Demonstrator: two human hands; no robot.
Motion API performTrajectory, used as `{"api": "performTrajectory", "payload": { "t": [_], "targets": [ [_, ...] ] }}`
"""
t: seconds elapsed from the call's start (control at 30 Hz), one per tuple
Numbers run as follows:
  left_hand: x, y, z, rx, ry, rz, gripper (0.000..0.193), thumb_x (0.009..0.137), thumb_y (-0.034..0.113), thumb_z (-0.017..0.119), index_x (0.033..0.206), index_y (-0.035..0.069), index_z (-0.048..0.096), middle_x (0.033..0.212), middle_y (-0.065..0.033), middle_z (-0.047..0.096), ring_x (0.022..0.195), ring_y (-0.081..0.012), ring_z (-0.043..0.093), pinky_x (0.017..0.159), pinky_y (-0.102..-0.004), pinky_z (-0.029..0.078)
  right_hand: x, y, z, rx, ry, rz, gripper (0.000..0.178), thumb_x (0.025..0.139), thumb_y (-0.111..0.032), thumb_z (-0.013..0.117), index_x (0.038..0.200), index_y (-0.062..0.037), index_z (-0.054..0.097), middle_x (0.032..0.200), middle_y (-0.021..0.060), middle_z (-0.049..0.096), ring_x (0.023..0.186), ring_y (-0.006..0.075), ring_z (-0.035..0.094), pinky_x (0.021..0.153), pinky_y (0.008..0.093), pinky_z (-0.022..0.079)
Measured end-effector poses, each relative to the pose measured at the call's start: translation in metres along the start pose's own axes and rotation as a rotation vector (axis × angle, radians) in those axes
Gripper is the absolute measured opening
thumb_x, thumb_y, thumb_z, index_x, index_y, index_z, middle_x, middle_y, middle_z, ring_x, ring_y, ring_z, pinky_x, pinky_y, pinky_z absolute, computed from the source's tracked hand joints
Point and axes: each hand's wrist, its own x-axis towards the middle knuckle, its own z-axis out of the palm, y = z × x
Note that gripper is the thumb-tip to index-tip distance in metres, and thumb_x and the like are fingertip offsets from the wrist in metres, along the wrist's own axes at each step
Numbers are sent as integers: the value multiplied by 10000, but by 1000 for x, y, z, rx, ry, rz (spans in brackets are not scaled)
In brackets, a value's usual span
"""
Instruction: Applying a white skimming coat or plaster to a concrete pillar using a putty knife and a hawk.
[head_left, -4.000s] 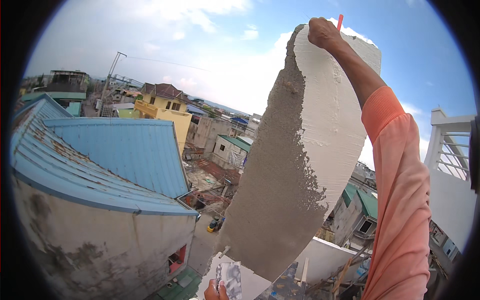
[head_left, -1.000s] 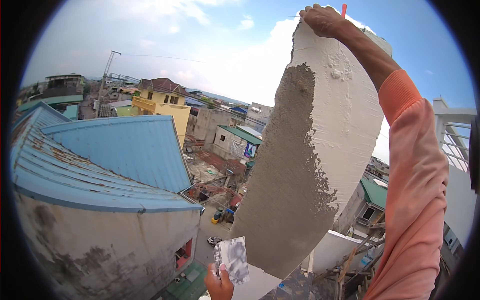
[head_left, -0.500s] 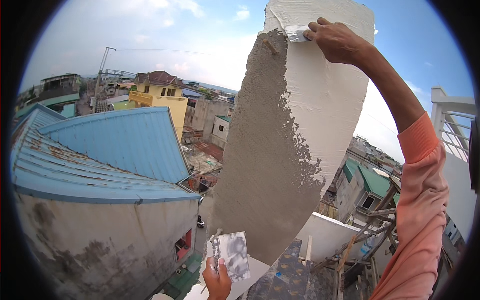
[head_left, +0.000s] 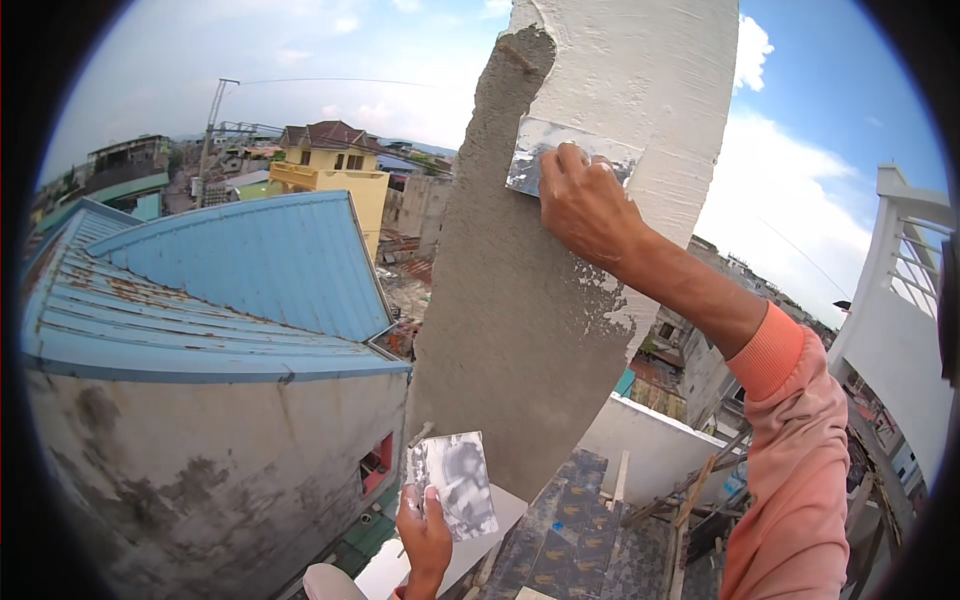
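Note:
In front of me rises a grey cement column [head_left: 500,330], its upper right side spread with white skim coat [head_left: 670,70]. My right hand [head_left: 590,205], arm stretched up, grips a wide metal putty blade [head_left: 528,165] lying against the column where white meets bare grey. White paste streaks that blade. Low in the view, my left hand [head_left: 425,535] holds a second rectangular metal putty blade [head_left: 462,485], smeared with white paste, its thumb on the face. The fingers behind it are partly hidden.
Left stands a stained building with a blue metal roof [head_left: 240,280]. Below the column are dark patterned boards [head_left: 570,530], a low white wall [head_left: 650,445] and wooden scaffold pieces [head_left: 690,510]. A white railing structure [head_left: 900,290] rises at right; houses lie far below.
My right hand has come down and left along the column with its blade, from near the top to the ragged coat edge. My left hand still holds its blade low. The view has shifted slightly.

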Motion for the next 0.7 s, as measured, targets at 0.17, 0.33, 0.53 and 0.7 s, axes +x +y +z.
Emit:
{"api": "performTrajectory", "payload": {
  "t": [0.17,0.33,0.53,0.7],
  "targets": [
    [-2,5,-2,-42,40,-37,211,967,135,512,864,-49,495,768,-141,522,721,-191,452,676,-349,403,-21,-39,-19,-39,23,-86,232,803,-134,595,899,53,692,867,163,562,858,284,519,597,430,485],
    [-4,5,-7,-15,28,-35,203,968,127,508,860,-44,491,753,-126,507,708,-187,440,665,-342,401,-12,-10,-45,73,172,-87,268,829,-138,600,1004,58,649,922,132,592,914,230,555,773,398,534],
    [-4,25,-8,-24,15,-34,185,966,113,506,862,-39,491,748,-120,502,699,-171,434,645,-332,397,53,19,-13,-113,145,6,288,862,-145,582,1075,37,647,1002,151,585,968,251,540,778,405,506],
    [-8,15,-5,-79,49,-35,180,969,108,502,861,-37,491,747,-117,497,699,-166,431,646,-327,397,79,21,20,-71,-29,127,329,881,-164,535,1121,35,641,1096,168,545,1039,307,495,770,505,443]
  ]
}}
